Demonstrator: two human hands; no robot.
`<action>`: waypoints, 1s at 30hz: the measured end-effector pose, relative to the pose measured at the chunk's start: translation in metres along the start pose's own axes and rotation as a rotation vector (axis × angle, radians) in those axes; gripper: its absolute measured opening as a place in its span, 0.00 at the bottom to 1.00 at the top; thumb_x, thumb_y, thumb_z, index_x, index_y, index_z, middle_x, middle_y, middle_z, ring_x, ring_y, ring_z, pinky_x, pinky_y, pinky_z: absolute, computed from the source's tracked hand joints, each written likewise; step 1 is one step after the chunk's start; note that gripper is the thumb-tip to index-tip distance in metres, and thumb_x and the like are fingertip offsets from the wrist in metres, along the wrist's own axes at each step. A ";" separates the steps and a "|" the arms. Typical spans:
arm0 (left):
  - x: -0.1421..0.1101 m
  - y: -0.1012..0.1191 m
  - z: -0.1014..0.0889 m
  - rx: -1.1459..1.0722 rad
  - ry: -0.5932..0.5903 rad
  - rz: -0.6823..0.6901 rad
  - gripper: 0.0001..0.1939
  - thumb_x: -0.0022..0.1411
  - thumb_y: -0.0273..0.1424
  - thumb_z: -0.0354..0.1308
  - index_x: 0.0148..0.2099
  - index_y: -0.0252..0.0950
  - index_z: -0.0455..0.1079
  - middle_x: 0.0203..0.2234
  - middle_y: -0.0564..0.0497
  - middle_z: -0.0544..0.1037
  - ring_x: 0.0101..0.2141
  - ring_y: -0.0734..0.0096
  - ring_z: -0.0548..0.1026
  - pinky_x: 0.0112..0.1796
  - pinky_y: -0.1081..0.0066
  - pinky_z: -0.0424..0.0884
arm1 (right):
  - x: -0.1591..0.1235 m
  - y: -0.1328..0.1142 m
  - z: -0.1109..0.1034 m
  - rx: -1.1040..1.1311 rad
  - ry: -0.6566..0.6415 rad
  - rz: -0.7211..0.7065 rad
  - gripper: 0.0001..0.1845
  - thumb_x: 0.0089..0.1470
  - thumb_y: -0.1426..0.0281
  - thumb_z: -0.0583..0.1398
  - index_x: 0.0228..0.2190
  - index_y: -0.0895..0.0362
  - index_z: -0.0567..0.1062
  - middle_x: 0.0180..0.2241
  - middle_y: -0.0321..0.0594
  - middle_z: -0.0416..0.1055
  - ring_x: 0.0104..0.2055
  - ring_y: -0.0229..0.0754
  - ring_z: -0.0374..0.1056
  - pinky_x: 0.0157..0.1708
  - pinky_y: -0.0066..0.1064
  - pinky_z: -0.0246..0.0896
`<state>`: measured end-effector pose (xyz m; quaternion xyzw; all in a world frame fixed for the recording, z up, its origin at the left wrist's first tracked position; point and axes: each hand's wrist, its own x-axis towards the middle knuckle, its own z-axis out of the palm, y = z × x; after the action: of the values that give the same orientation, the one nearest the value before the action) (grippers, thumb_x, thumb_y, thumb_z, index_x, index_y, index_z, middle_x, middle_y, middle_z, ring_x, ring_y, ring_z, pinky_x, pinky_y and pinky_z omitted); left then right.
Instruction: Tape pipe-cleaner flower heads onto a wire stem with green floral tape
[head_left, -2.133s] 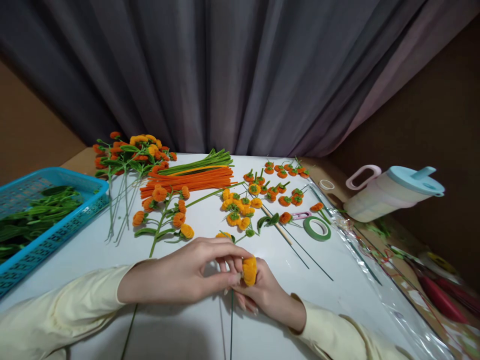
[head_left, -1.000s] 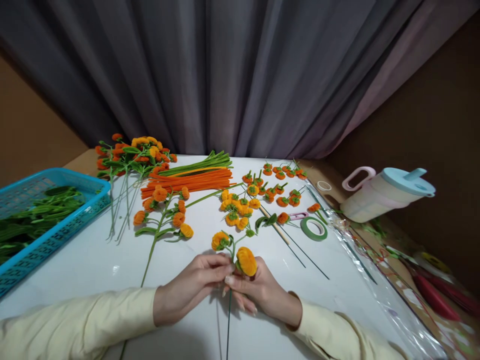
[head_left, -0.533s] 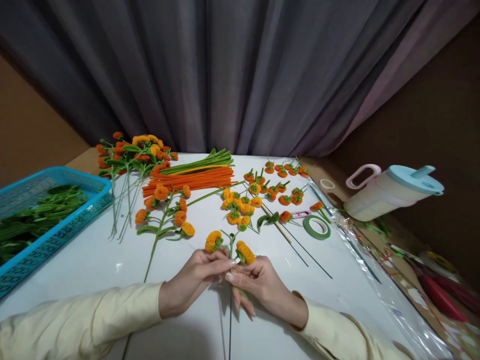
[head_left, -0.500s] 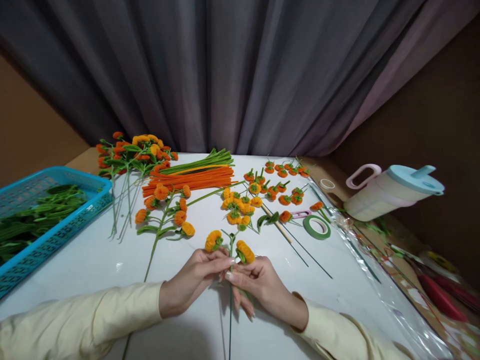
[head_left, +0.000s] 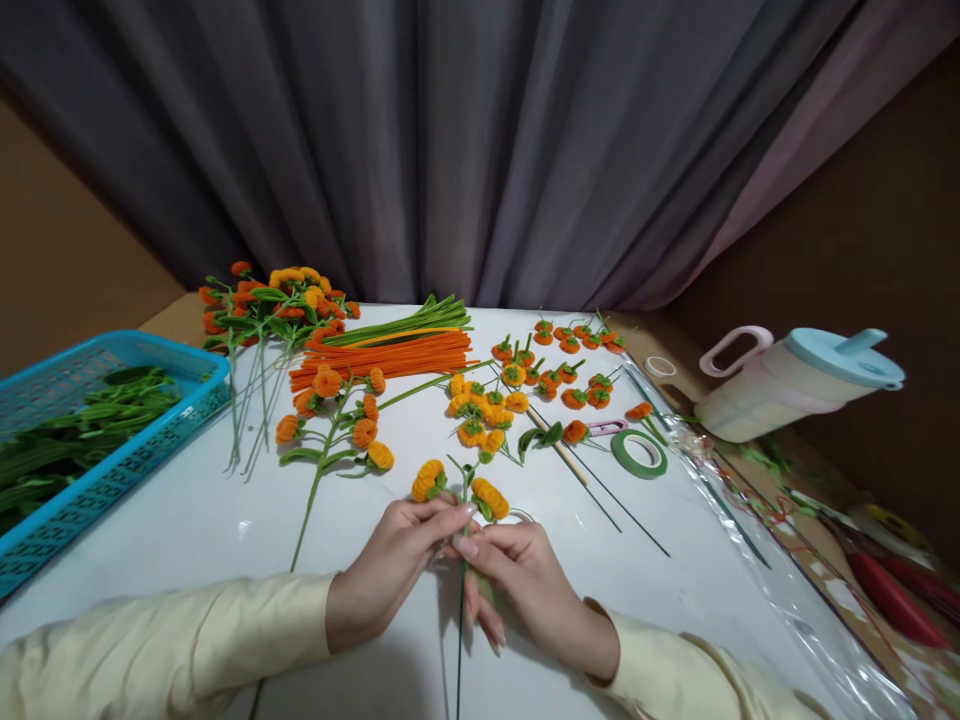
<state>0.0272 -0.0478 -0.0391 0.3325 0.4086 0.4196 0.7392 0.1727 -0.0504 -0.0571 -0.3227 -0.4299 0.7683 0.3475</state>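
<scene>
Both hands meet at the front middle of the table around one artificial flower stem point(head_left: 459, 640), a thin dark green wire held upright. Two yellow pipe-cleaner blooms stand at its top: a left bloom point(head_left: 427, 480) and a right bloom point(head_left: 491, 498), with small green leaves between them. My left hand point(head_left: 397, 560) pinches the stem just under the blooms. My right hand point(head_left: 525, 585) grips it slightly lower, thumb and forefinger together, its other fingers curled below. Part of the stem is hidden behind the fingertips. A flower branch point(head_left: 322, 460) with orange blooms lies to the left.
A blue basket point(head_left: 202, 395) of green leaves stands at left. Behind lie orange pipe cleaners point(head_left: 382, 358) and finished flowers point(head_left: 270, 300). Loose yellow blooms point(head_left: 472, 405), orange blooms point(head_left: 577, 395), green tape point(head_left: 639, 455) and thin wires point(head_left: 630, 515) lie right, near a tumbler point(head_left: 787, 385).
My left hand has drawn back from over the right bloom and lowered to the stem. The blooms have come upright and apart. In the last half second the hands barely moved.
</scene>
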 end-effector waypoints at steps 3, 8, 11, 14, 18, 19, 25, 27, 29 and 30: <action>-0.001 -0.001 0.000 0.022 0.019 0.005 0.15 0.55 0.38 0.63 0.24 0.32 0.73 0.25 0.51 0.68 0.31 0.71 0.67 0.38 0.71 0.64 | 0.000 -0.001 0.000 -0.022 -0.027 -0.006 0.26 0.54 0.56 0.60 0.15 0.63 0.72 0.10 0.37 0.67 0.08 0.30 0.56 0.08 0.22 0.49; 0.000 -0.002 -0.003 0.099 0.041 0.062 0.12 0.49 0.38 0.67 0.26 0.33 0.74 0.26 0.52 0.69 0.31 0.71 0.67 0.35 0.71 0.64 | -0.002 -0.003 0.001 -0.059 0.009 -0.019 0.24 0.54 0.56 0.59 0.17 0.62 0.71 0.14 0.39 0.70 0.09 0.29 0.56 0.09 0.21 0.46; 0.000 -0.001 -0.005 0.121 0.003 0.059 0.11 0.49 0.36 0.67 0.26 0.33 0.74 0.26 0.53 0.68 0.31 0.72 0.66 0.36 0.71 0.63 | -0.002 -0.006 -0.004 -0.148 -0.032 -0.040 0.24 0.56 0.56 0.58 0.20 0.62 0.73 0.13 0.35 0.68 0.10 0.30 0.58 0.12 0.21 0.49; 0.001 0.002 -0.007 0.081 -0.055 -0.005 0.10 0.50 0.34 0.66 0.25 0.32 0.74 0.24 0.53 0.68 0.31 0.72 0.66 0.37 0.72 0.62 | -0.001 -0.012 -0.012 -0.254 -0.149 -0.025 0.25 0.57 0.56 0.57 0.20 0.63 0.74 0.12 0.34 0.65 0.13 0.31 0.61 0.16 0.21 0.53; 0.003 0.006 -0.009 0.040 -0.119 -0.061 0.11 0.52 0.34 0.65 0.24 0.32 0.72 0.22 0.54 0.66 0.29 0.74 0.66 0.34 0.73 0.61 | 0.002 -0.024 -0.018 -0.317 -0.208 0.043 0.26 0.53 0.53 0.59 0.20 0.63 0.74 0.13 0.34 0.66 0.15 0.32 0.63 0.19 0.22 0.56; 0.004 0.007 -0.010 0.051 -0.130 -0.063 0.11 0.52 0.34 0.65 0.24 0.32 0.72 0.22 0.54 0.67 0.28 0.74 0.66 0.34 0.73 0.61 | 0.002 -0.027 -0.019 -0.335 -0.205 0.061 0.26 0.51 0.52 0.60 0.20 0.63 0.74 0.14 0.35 0.67 0.16 0.32 0.64 0.20 0.23 0.58; 0.005 0.009 -0.010 0.247 -0.108 0.023 0.13 0.54 0.36 0.63 0.26 0.31 0.71 0.22 0.55 0.65 0.27 0.76 0.62 0.30 0.75 0.58 | -0.013 -0.059 -0.028 -0.868 -0.028 -0.101 0.17 0.50 0.58 0.63 0.30 0.61 0.77 0.27 0.42 0.77 0.28 0.42 0.73 0.31 0.30 0.69; 0.006 0.007 -0.010 0.271 -0.090 0.032 0.14 0.55 0.37 0.62 0.26 0.31 0.70 0.22 0.55 0.65 0.27 0.76 0.62 0.30 0.76 0.57 | -0.020 -0.071 -0.031 -1.180 0.142 -0.426 0.13 0.54 0.64 0.61 0.38 0.60 0.76 0.33 0.44 0.78 0.34 0.44 0.74 0.36 0.32 0.69; 0.007 0.006 -0.009 0.264 -0.081 0.025 0.14 0.55 0.38 0.62 0.27 0.31 0.70 0.22 0.55 0.66 0.27 0.76 0.62 0.30 0.76 0.58 | -0.024 -0.079 -0.031 -1.414 0.158 -0.714 0.15 0.57 0.70 0.59 0.47 0.59 0.72 0.42 0.48 0.75 0.41 0.45 0.72 0.41 0.35 0.68; 0.007 0.005 -0.009 0.253 -0.082 0.023 0.14 0.55 0.38 0.62 0.28 0.31 0.70 0.23 0.55 0.67 0.27 0.76 0.63 0.30 0.76 0.59 | -0.024 -0.082 -0.030 -1.501 0.101 -0.804 0.17 0.58 0.71 0.58 0.49 0.59 0.69 0.45 0.49 0.73 0.45 0.45 0.70 0.43 0.36 0.68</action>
<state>0.0200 -0.0382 -0.0409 0.4447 0.4239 0.3591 0.7026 0.2305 -0.0249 0.0077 -0.3244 -0.8910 0.0828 0.3067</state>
